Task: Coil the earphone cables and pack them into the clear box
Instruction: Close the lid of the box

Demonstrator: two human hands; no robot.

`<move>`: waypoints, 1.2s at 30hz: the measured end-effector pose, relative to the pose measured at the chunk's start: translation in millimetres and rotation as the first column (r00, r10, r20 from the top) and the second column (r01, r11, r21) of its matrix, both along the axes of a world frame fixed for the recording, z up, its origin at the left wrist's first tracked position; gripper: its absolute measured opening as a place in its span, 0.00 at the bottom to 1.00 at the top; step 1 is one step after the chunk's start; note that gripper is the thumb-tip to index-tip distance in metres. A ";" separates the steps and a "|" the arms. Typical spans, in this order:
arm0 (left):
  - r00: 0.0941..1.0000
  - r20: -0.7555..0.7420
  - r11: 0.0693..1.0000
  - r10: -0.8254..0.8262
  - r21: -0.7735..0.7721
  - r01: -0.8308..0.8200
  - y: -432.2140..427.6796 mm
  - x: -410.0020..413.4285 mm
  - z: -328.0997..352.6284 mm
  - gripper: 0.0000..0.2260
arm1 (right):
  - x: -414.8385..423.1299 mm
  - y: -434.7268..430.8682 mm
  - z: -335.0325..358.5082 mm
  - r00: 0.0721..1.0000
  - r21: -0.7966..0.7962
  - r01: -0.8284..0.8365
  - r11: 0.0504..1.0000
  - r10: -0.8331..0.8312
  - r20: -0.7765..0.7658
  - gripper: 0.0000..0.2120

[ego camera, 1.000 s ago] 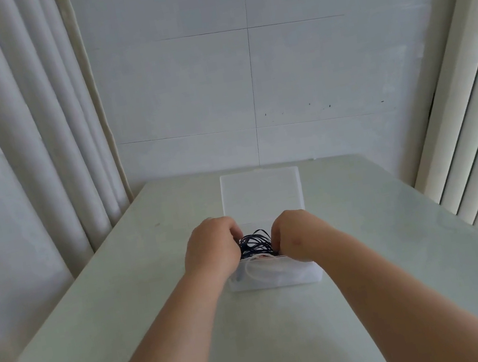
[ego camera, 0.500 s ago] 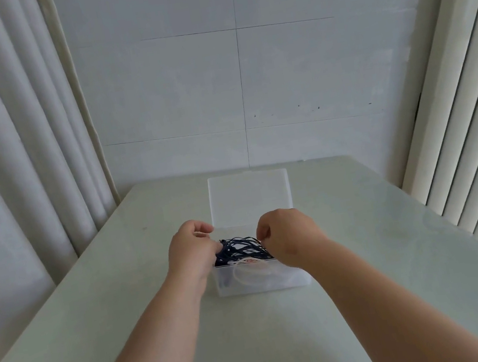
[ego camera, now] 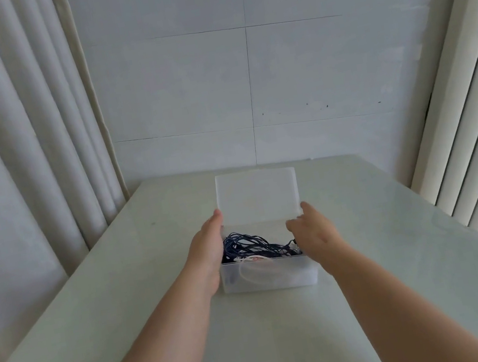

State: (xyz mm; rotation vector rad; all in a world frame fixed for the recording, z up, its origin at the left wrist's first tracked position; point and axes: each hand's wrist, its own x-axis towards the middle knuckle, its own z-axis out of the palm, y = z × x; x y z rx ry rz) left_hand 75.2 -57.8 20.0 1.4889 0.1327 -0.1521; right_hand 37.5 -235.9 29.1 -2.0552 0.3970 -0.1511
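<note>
Earphone cables [ego camera: 249, 244], dark blue, lie heaped inside the clear box [ego camera: 268, 281] on the table [ego camera: 124, 296], between my two hands. I see my left hand [ego camera: 207, 250] flat along the box's left wall, fingers straight. My right hand [ego camera: 314, 234] sits beside the right wall, fingers loosely extended toward the raised lid [ego camera: 257, 193].
</note>
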 end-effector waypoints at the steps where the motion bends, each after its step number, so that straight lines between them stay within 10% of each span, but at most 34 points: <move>1: 1.000 0.006 1.000 0.026 -0.001 -0.026 1.5 -3.4 -0.4 0.21 | -2.6 1.3 -4.2 0.999 0.026 0.002 1.000 -0.003 0.032 0.17; 6: 0.999 -0.028 0.992 0.046 -0.117 -0.049 17.9 -21.4 -5.8 0.19 | -24.8 14.5 -18.2 0.990 0.386 0.013 0.922 -0.067 0.125 0.23; 15: 0.995 -0.095 0.944 0.010 -0.328 -0.041 32.8 -37.9 -11.5 0.24 | -36.0 21.7 -17.0 0.983 0.585 0.069 0.808 -0.154 0.097 0.20; 21: 0.997 -0.028 0.909 -0.068 -0.413 0.051 39.8 -41.8 -8.2 0.07 | -43.0 7.3 -15.1 0.989 0.608 -0.051 0.792 -0.044 0.140 0.10; 28: 0.993 -0.035 0.958 -0.111 -0.269 0.098 48.8 -46.4 -3.2 0.27 | -51.1 -1.2 -8.5 0.990 0.472 -0.132 0.871 0.095 0.101 0.22; 36: 0.972 -0.038 0.970 -0.232 -0.082 0.228 53.5 -49.9 0.1 0.26 | -59.8 -8.3 -0.6 0.989 0.331 -0.141 0.933 0.149 0.001 0.26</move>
